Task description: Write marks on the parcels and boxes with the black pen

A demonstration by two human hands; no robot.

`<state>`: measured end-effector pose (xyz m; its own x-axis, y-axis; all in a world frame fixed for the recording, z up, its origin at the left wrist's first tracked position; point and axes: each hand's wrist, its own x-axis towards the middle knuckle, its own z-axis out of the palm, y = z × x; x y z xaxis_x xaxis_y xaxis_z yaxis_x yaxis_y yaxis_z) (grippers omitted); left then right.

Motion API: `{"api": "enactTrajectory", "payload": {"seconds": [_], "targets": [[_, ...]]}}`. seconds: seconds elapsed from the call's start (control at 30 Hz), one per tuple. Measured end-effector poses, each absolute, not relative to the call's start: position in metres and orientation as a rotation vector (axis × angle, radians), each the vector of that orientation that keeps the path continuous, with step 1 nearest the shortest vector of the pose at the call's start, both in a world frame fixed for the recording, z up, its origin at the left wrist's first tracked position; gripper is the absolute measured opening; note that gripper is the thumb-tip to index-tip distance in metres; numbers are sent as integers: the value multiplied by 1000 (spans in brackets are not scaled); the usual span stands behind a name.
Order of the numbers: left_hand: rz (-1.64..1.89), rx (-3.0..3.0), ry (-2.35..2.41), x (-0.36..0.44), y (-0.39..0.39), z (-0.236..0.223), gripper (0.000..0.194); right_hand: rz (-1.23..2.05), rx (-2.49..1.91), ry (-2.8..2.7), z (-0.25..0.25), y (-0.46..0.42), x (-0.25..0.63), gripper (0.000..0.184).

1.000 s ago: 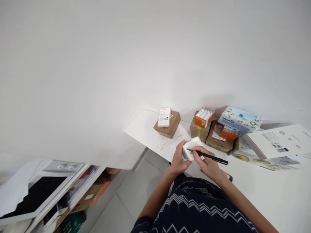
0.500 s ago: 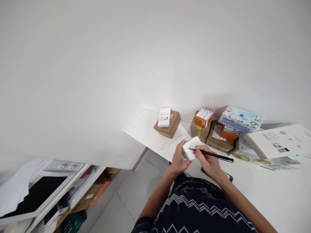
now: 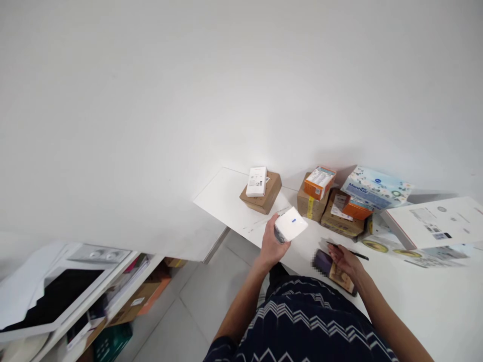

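Observation:
My left hand [image 3: 272, 245] is closed round a small white box [image 3: 291, 224] with a little blue mark on its top face and a greyish side below. It is held above the front edge of the white table [image 3: 222, 193]. In my right hand [image 3: 346, 261] a slim black pen [image 3: 358, 254] lies between the fingers, clear of the white box. Right under that hand is a phone [image 3: 339, 277] with a lit picture on its screen, lying on the table. My fingers cover part of the phone's upper edge.
At the back, a thin white box [image 3: 257, 181] rests on a brown carton [image 3: 267, 193]. To the right stand an orange box [image 3: 320, 183] on another carton, a flowered Manhua box [image 3: 375, 187] and a large white box [image 3: 437, 221]. A cluttered shelf [image 3: 128, 271] stands lower left.
My right hand has moved the pen off the white box, down and right to over the phone. The box has shifted slightly left, turned, and now shows a blue mark. The phone screen now shows.

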<state>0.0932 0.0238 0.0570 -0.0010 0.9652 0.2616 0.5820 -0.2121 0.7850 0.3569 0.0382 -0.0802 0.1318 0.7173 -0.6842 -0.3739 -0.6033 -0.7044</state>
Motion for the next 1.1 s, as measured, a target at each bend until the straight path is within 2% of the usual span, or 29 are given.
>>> {"api": "enactTrajectory", "payload": {"seconds": [0.17,0.23,0.3,0.43,0.53,0.67,0.77,0.87,1.0,1.1], "targets": [[1117,1823,1600,93,23,55,83,1544,-1742,-610,-103,33,363,8],[1131,1811,1596,92,23,55,83,1485,-1801,-743,-106,26,362,18],[1140,1804,1597,92,24,56,83,1394,-1861,-1003,-108,13,361,35],[1148,1778,1612,91,25,60,85,884,-2007,-2071,-115,-16,363,62],[1149,1745,1614,91,26,62,87,605,-1993,-2396,-123,-28,366,63],[1169,1730,1611,90,27,59,87,568,-1951,-2396,-128,-29,369,58],[1193,1731,1634,89,28,56,88,647,-1973,-2249,-124,-23,369,59],[1210,1750,1650,85,30,54,87,1023,-1946,-1842,-109,-15,367,59],[1208,1733,1704,79,31,51,86,1686,-1546,-983,-60,-6,362,49],[1202,1686,1746,77,33,49,86,1945,-1171,-409,-5,-6,352,40]]}}
